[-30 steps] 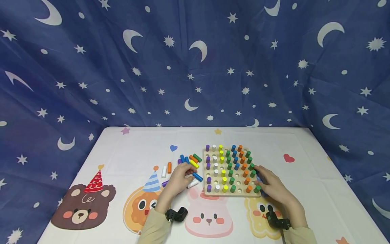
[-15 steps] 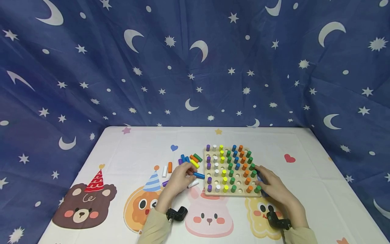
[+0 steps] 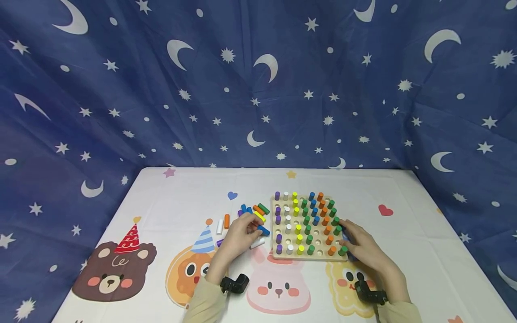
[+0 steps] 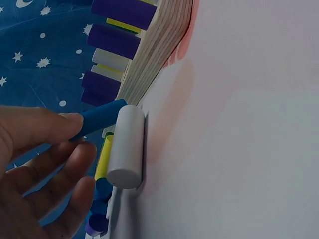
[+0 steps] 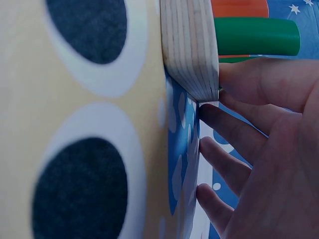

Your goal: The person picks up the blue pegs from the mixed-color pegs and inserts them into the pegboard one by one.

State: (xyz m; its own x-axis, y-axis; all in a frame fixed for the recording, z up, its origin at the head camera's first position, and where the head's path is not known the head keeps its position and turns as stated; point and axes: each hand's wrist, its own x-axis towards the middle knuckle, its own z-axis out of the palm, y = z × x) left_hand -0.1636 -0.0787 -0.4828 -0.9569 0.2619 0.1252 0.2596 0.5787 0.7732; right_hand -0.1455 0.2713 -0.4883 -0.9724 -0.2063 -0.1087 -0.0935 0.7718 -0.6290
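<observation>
My left hand (image 3: 239, 235) pinches a blue peg (image 4: 103, 118) between thumb and fingers, just left of the wooden pegboard (image 3: 284, 257). In the left wrist view the peg's far end overlaps a white peg (image 4: 127, 149) lying on the table. Upright pegs stand in the board in columns of purple, white, yellow, green, blue and orange, with some bare holes among them. My right hand (image 3: 362, 244) rests at the board's right side. Its thumb touches the board's edge near a green peg (image 5: 256, 36), and the other fingers extend loosely along that side.
Loose pegs lie left of the board, among them a yellow peg (image 3: 260, 216), a green peg (image 3: 264, 208) and an orange peg (image 3: 227, 221). My left hand partly covers this pile. A starry blue cloth (image 3: 258, 89) hangs behind the white table cover (image 3: 194, 188).
The blue peg in my left hand swings to nearly level, then slants down to the right again. My right hand stays at the board. The head view shifts slightly.
</observation>
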